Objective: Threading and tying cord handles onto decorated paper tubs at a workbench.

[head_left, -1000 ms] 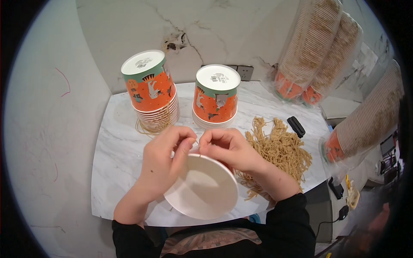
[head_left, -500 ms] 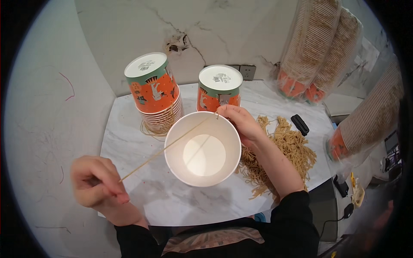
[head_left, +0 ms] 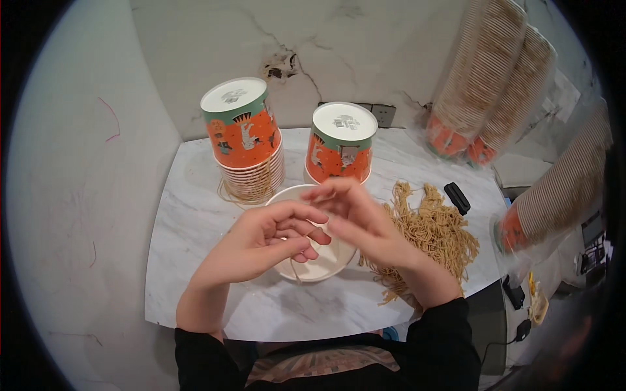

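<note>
A white paper bucket (head_left: 328,266) stands mouth up on the table, partly covered by my two hands. Over its left side, my left hand (head_left: 264,238) has curled fingers, closed on a thin tan cord (head_left: 297,270) whose end dangles below the thumb. My right hand (head_left: 365,228), a little blurred, hovers above the bucket's right side; its fingers and thumb are apart, with nothing visible between them. Beside my right forearm lies a heap of tan cords (head_left: 433,231). The far rim is partly hidden behind the right hand.
Upside-down orange and green buckets are stacked at the back left (head_left: 244,140), with cords hanging from them. Another inverted bucket (head_left: 342,146) is at the back middle. A black oblong object (head_left: 457,198) lies right. Plastic-wrapped bucket stacks (head_left: 479,78) lean beyond the table.
My left hand has come from the far left to over the bucket, and the taut cord has slackened. The right hand has left the bucket's rim and opened. The bucket now rests lower.
</note>
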`<state>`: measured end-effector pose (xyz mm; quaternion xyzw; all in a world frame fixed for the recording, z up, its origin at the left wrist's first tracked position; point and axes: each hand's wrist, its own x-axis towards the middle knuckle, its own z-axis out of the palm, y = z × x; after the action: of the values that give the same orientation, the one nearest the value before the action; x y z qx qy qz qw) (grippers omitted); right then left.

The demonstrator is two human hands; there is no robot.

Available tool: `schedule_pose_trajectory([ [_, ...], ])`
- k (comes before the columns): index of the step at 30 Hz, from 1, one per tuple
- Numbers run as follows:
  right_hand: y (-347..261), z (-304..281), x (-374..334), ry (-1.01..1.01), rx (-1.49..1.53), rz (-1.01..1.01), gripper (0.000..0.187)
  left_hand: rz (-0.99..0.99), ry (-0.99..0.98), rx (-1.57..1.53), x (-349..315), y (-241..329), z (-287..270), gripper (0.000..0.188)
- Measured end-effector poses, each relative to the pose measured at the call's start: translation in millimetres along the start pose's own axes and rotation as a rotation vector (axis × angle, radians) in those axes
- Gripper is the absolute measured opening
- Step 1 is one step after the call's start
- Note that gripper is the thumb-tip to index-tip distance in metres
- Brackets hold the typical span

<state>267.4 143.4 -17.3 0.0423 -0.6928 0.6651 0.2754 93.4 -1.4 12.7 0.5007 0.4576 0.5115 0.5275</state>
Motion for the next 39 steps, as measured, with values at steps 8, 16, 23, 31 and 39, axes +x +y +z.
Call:
schedule_pose_trajectory([
  [8, -25.6, -10.2, -11.7, 0.019, -0.408, 0.137, 0.009, -0.105, 0.038, 0.058, -0.1, 4.5, -12.8, 0.023],
  [16, -35.6, -26.3, -5.8, 0.021, -0.659, 0.044, 0.009, -0.030, 0.200, 0.116, -9.4, 12.7, -18.2, 0.013],
  [23, -10.8, -1.6, -5.3, -0.139, -0.253, -0.003, 0.048, 0.115, 0.111, 0.198, 4.1, -10.4, -1.0, 0.010],
  [31, -7.2, -3.7, -12.0, -0.129, -0.142, 0.256, 0.017, -0.032, 0.067, 0.119, 1.1, -1.9, -5.8, 0.008],
  [39, -8.0, -8.8, -9.2, 0.071, -0.298, 0.135, 0.006, -0.022, -0.051, 0.268, 0.6, 4.8, -10.4, 0.007],
])
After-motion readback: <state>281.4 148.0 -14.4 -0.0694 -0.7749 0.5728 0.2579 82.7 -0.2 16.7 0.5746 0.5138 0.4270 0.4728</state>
